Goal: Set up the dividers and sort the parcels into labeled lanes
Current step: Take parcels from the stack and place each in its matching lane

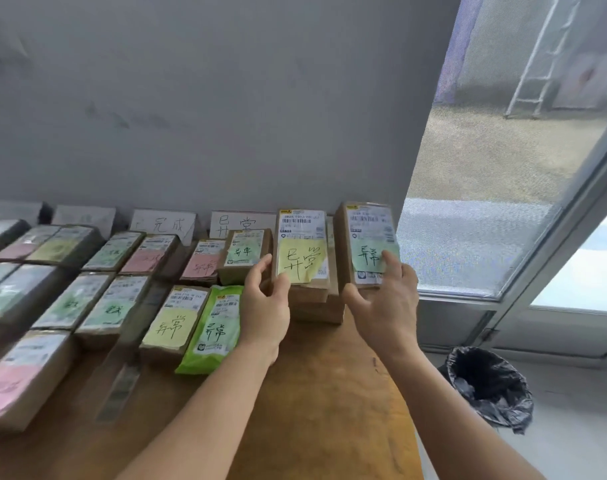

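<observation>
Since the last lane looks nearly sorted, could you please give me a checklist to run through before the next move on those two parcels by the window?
1. Left hand holds the yellow-note parcel by its left edge: ok.
2. Right hand has fingers on the green-note parcel; firm hold: cannot tell.
3. Yellow-note parcel sits on a stack, squarely: cannot tell.
4. Both notes match the lane card: ok.
5. Bare table in front for set-down: ok.
</observation>
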